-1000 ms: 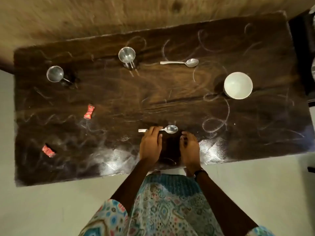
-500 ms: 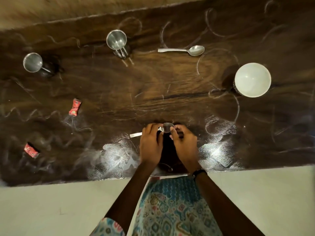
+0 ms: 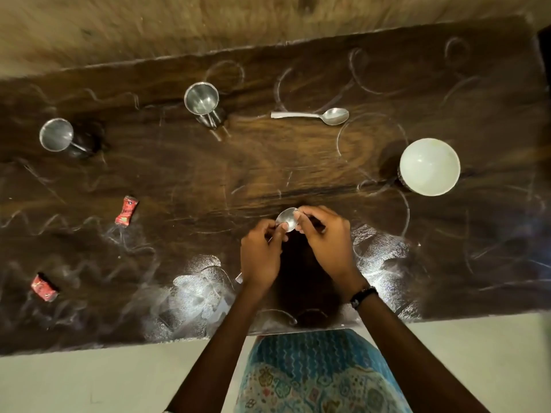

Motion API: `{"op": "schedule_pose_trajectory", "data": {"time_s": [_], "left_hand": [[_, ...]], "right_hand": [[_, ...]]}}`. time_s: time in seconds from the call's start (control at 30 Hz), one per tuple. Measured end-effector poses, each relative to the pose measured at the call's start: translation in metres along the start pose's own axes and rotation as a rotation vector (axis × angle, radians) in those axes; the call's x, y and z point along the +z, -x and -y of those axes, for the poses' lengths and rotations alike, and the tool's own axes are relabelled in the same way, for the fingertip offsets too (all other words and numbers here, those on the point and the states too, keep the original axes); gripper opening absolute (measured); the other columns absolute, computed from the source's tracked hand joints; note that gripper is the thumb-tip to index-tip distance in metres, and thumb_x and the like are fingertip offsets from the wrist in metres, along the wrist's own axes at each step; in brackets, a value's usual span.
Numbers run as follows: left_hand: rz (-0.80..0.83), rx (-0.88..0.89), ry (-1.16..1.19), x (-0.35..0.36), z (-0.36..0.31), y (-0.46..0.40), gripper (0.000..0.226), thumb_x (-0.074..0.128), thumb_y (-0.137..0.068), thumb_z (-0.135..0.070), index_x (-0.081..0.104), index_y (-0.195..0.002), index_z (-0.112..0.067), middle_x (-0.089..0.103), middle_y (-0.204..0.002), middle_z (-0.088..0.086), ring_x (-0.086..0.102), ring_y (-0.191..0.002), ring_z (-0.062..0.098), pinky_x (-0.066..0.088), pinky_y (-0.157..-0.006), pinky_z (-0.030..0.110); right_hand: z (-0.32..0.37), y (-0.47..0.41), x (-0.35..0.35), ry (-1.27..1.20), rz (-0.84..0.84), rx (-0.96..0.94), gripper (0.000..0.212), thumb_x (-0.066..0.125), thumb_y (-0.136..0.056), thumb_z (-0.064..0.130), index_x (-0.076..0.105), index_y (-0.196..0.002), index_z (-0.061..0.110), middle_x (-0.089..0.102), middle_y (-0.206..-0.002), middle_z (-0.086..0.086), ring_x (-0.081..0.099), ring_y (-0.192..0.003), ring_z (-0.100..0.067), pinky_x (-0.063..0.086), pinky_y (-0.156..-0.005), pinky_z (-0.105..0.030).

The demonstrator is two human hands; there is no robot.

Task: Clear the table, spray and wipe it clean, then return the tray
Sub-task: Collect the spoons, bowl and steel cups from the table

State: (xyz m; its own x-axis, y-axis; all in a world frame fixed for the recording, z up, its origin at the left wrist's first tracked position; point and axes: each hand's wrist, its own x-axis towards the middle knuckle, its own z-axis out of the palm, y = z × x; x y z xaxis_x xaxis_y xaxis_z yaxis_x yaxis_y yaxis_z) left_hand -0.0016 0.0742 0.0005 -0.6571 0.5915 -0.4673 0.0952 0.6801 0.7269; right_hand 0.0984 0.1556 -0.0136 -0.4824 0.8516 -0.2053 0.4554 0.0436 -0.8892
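A dark wooden table (image 3: pixel 268 180) streaked with white chalk marks fills the view. Near its front edge both hands hold one steel spoon (image 3: pixel 286 219). My left hand (image 3: pixel 261 257) grips the handle, whose tip pokes out below the hand. My right hand (image 3: pixel 326 239) pinches the rim of the spoon's bowl. A second spoon (image 3: pixel 313 115) lies further back. Two steel cups stand at the back left (image 3: pixel 56 135) and back middle (image 3: pixel 200 98). A white bowl (image 3: pixel 429 166) stands at the right. Two red wrappers lie at the left (image 3: pixel 126 210) and front left (image 3: pixel 44 287).
A pale floor (image 3: pixel 89 380) runs along the table's front edge, and a tan surface (image 3: pixel 179 28) lies behind the table. My patterned blue clothing (image 3: pixel 313 374) is against the front edge. A dark wristband sits on my right wrist (image 3: pixel 362 295).
The spoon lay flat on the table under my left fingers; now both hands have lifted it, handle turned toward me. My right hand moved up to pinch its bowl.
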Motion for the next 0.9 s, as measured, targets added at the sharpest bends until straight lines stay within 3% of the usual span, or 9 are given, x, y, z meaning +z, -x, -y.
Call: {"op": "schedule_pose_trajectory", "data": {"time_s": [0.1, 0.23, 0.3, 0.4, 0.5, 0.57, 0.6, 0.7, 0.9], "left_hand": [[0.022, -0.068, 0.157, 0.002, -0.015, -0.015, 0.016, 0.056, -0.093, -0.023, 0.065, -0.093, -0.01, 0.069, -0.069, -0.008, 0.047, -0.035, -0.001, 0.04, -0.044, 0.019], [-0.041, -0.037, 0.206, 0.006, -0.032, -0.031, 0.016, 0.056, -0.093, -0.022, 0.064, -0.088, -0.009, 0.074, -0.076, 0.004, 0.042, -0.034, -0.005, 0.035, -0.052, 0.026], [-0.064, -0.046, 0.222, 0.009, -0.039, -0.036, 0.019, 0.056, -0.093, -0.023, 0.065, -0.089, -0.007, 0.075, -0.077, 0.003, 0.043, -0.036, -0.005, 0.039, -0.058, 0.028], [-0.085, -0.096, 0.274, 0.012, -0.042, -0.045, 0.019, 0.056, -0.092, -0.025, 0.066, -0.091, -0.009, 0.075, -0.076, -0.003, 0.043, -0.039, -0.006, 0.038, -0.06, 0.028], [-0.092, -0.147, 0.308, 0.015, -0.044, -0.049, 0.014, 0.057, -0.092, -0.025, 0.066, -0.089, -0.015, 0.074, -0.075, -0.005, 0.043, -0.039, -0.003, 0.034, -0.055, 0.025], [-0.094, -0.161, 0.312, 0.016, -0.045, -0.051, 0.012, 0.057, -0.092, -0.025, 0.065, -0.088, -0.018, 0.074, -0.075, -0.007, 0.044, -0.039, -0.004, 0.035, -0.055, 0.025], [-0.097, -0.165, 0.315, 0.017, -0.045, -0.052, 0.013, 0.057, -0.092, -0.025, 0.065, -0.089, -0.016, 0.074, -0.075, -0.007, 0.044, -0.038, -0.004, 0.035, -0.056, 0.025], [-0.101, -0.183, 0.319, 0.017, -0.043, -0.054, 0.013, 0.056, -0.093, -0.025, 0.065, -0.086, -0.017, 0.074, -0.076, -0.006, 0.04, -0.034, -0.002, 0.034, -0.052, 0.023], [-0.116, -0.293, 0.349, 0.017, -0.038, -0.051, 0.013, 0.053, -0.095, -0.02, 0.062, -0.089, -0.013, 0.074, -0.08, -0.003, 0.034, -0.029, 0.002, 0.028, -0.036, 0.016]], "right_hand": [[0.006, -0.028, -0.006, -0.06, 0.04, 0.023, 0.013, 0.062, -0.093, 0.021, 0.073, -0.096, 0.012, 0.071, -0.085, 0.003, 0.069, -0.075, -0.012, 0.057, -0.073, -0.031], [0.001, -0.082, -0.019, -0.109, -0.15, 0.121, 0.009, 0.06, -0.094, 0.02, 0.068, -0.09, 0.021, 0.068, -0.07, 0.005, 0.071, -0.072, -0.018, 0.057, -0.082, -0.045], [-0.001, -0.111, -0.026, -0.095, -0.273, 0.215, 0.01, 0.06, -0.093, 0.016, 0.066, -0.085, 0.018, 0.067, -0.068, 0.002, 0.069, -0.07, -0.018, 0.056, -0.086, -0.042], [-0.003, -0.148, -0.031, -0.086, -0.385, 0.367, 0.017, 0.06, -0.093, 0.018, 0.07, -0.088, 0.005, 0.071, -0.079, -0.004, 0.065, -0.065, -0.007, 0.054, -0.079, -0.019], [-0.002, -0.172, -0.032, -0.105, -0.445, 0.45, 0.018, 0.063, -0.091, 0.024, 0.068, -0.097, 0.007, 0.075, -0.086, -0.007, 0.068, -0.067, -0.006, 0.057, -0.077, -0.026], [-0.004, -0.184, -0.03, -0.115, -0.462, 0.473, 0.018, 0.063, -0.091, 0.023, 0.066, -0.102, 0.008, 0.074, -0.085, -0.005, 0.063, -0.056, 0.003, 0.055, -0.065, -0.016], [-0.004, -0.188, -0.028, -0.135, -0.47, 0.47, 0.015, 0.063, -0.092, 0.02, 0.065, -0.1, 0.008, 0.073, -0.083, -0.004, 0.061, -0.054, 0.004, 0.055, -0.064, -0.014], [-0.006, -0.192, -0.027, -0.137, -0.448, 0.418, 0.006, 0.06, -0.093, 0.014, 0.064, -0.088, 0.013, 0.071, -0.076, -0.003, 0.07, -0.07, -0.011, 0.059, -0.08, -0.032], [-0.003, -0.155, -0.059, 0.095, -0.429, 0.039, 0.024, 0.054, -0.095, 0.026, 0.071, -0.096, 0.01, 0.071, -0.086, 0.0, 0.067, -0.079, -0.011, 0.048, -0.071, -0.016]]}}
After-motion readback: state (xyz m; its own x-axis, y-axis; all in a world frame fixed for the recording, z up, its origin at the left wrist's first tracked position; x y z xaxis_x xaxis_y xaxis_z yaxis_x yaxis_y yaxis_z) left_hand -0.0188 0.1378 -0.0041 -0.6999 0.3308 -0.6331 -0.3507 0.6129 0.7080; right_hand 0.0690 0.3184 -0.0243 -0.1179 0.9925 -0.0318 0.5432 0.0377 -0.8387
